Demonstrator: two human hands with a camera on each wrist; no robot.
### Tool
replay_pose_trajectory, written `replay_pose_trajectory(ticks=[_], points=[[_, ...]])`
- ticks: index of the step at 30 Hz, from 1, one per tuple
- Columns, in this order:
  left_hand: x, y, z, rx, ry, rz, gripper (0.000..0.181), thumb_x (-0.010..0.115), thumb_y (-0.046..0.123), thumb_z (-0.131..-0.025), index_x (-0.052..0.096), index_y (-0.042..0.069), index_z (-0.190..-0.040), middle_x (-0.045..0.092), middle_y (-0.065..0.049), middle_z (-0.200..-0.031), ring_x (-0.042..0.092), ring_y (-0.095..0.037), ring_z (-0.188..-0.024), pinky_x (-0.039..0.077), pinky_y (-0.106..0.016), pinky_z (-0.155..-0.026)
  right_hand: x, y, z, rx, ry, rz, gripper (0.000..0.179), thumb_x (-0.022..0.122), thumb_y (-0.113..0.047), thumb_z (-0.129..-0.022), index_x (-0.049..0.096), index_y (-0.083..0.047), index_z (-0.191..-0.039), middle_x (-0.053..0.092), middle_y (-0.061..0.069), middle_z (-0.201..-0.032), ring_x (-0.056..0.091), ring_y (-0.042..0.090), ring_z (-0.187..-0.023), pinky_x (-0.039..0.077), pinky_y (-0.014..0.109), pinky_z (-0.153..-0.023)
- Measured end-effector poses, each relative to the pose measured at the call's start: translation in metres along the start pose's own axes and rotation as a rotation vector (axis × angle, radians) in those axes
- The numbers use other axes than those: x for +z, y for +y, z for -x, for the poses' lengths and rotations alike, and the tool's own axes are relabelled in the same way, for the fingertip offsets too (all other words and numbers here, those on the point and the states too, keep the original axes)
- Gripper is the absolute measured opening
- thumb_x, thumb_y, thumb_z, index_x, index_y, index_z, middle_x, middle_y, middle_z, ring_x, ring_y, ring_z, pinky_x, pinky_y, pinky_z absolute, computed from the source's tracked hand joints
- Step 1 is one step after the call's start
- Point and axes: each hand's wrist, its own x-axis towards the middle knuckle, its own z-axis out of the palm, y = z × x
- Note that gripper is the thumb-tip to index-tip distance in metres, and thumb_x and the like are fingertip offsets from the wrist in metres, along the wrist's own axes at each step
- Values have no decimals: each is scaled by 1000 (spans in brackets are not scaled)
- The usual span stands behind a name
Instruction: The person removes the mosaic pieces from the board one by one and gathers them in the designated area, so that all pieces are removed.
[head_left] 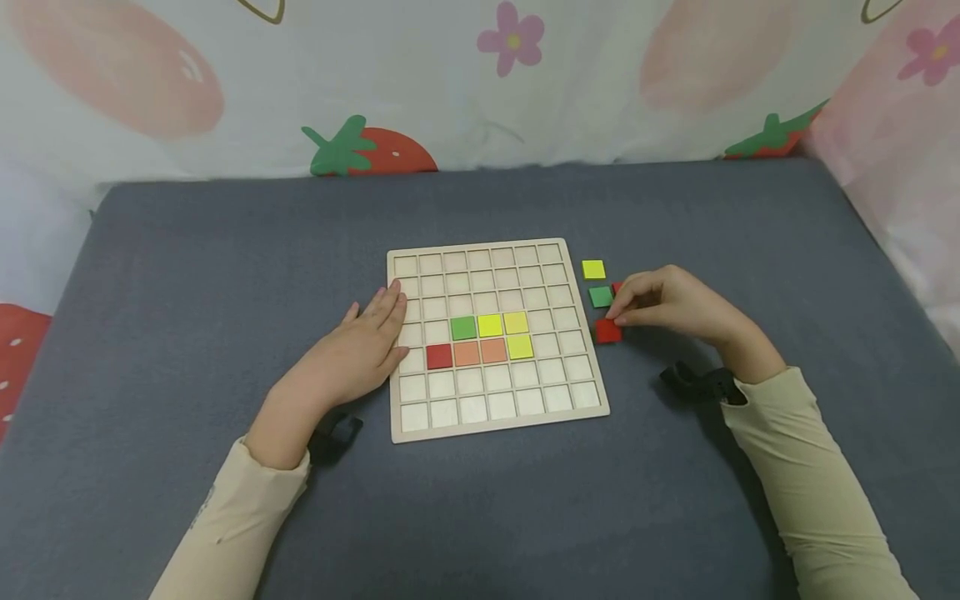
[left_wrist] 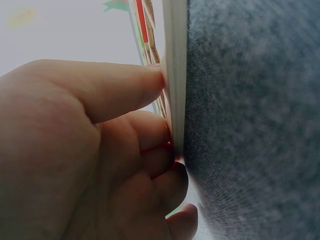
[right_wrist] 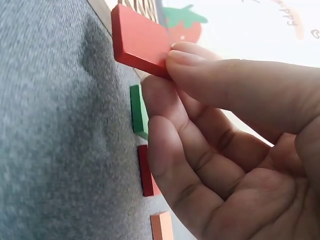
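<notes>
A pale wooden grid board (head_left: 495,423) lies on the dark cloth, with several coloured square tiles set in its middle cells. My left hand (head_left: 356,354) rests flat on the board's left edge, fingers straight; the left wrist view shows the thumb (left_wrist: 135,87) touching the rim. Just off the board's right edge, my right hand (head_left: 675,312) pinches a red tile (right_wrist: 142,42) between thumb and fingers, held above the cloth. Behind those fingers lie a green tile (head_left: 601,297), a second red tile (right_wrist: 146,172) and an orange tile (right_wrist: 161,227).
A yellow tile (head_left: 593,269) lies near the board's upper right corner. Black straps (head_left: 701,383) circle both wrists. The grey-blue tablecloth (head_left: 480,517) spreads around the board, and a printed curtain (head_left: 585,92) hangs at the far edge.
</notes>
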Motion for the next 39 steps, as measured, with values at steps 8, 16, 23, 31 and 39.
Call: replay_pose_trajectory(ticks=[8, 16, 23, 31, 39], points=[[-1, 1, 1, 1, 0, -6, 63, 46, 22, -100, 16, -9, -146, 4, -22, -155, 6, -34, -142, 12, -54, -111, -1, 1, 1, 27, -8, 19, 8, 67, 1, -85, 73, -2, -88, 66, 9, -93, 56, 12, -80, 46, 22, -70], [-1, 2, 1, -3, 7, -7, 63, 46, 22, -100, 17, -9, -146, 5, -22, -155, 7, -34, -142, 12, -54, -111, 0, 3, -1, 54, -3, 64, 8, 67, 2, -84, 73, -2, -88, 67, 10, -94, 55, 10, -80, 45, 21, -70], [-1, 2, 1, -3, 10, -4, 64, 47, 22, -99, 17, -9, -146, 5, -22, -155, 8, -35, -142, 12, -54, -111, 1, 5, -2, 64, 6, 82, 8, 67, 2, -85, 73, -2, -89, 68, 9, -93, 55, 9, -78, 45, 21, -69], [0, 2, 0, -7, 14, -2, 65, 47, 22, -99, 15, -9, -146, 5, -22, -155, 8, -34, -142, 12, -54, -111, 0, 3, 0, 85, 10, 56, 8, 67, 0, -85, 72, -2, -91, 69, 8, -91, 58, 9, -80, 46, 21, -70], [0, 1, 0, -10, 15, 6, 65, 47, 22, -99, 15, -9, -146, 5, -21, -155, 7, -34, -142, 12, -53, -111, -1, 2, 0, 130, 11, 32, 9, 69, -2, -85, 71, -1, -93, 70, 8, -90, 59, 9, -79, 46, 22, -70]])
